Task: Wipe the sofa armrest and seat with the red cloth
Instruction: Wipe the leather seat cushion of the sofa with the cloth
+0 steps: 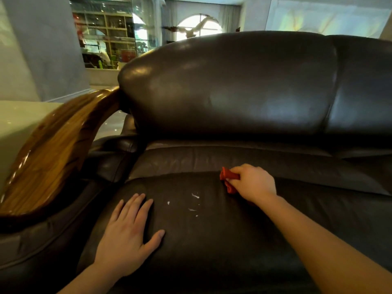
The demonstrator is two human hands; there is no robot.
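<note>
A dark brown leather sofa fills the view, its seat cushion (pixel 212 230) in front of me. My right hand (pixel 252 182) is closed around a bunched red cloth (pixel 228 181) and presses it on the seat near the back crease. A few white specks (pixel 194 201) lie on the leather just left of the cloth. My left hand (pixel 129 234) rests flat on the seat's left part, fingers spread, holding nothing. The glossy wooden armrest (pixel 53 153) curves along the left side, above a leather arm pad (pixel 110 153).
The padded backrest (pixel 233 85) rises behind the seat, with a second cushion (pixel 364 85) to the right. A pale glossy floor (pixel 19 124) lies left of the armrest. Shelving behind glass (pixel 106 35) and an arched window (pixel 199 26) stand far behind.
</note>
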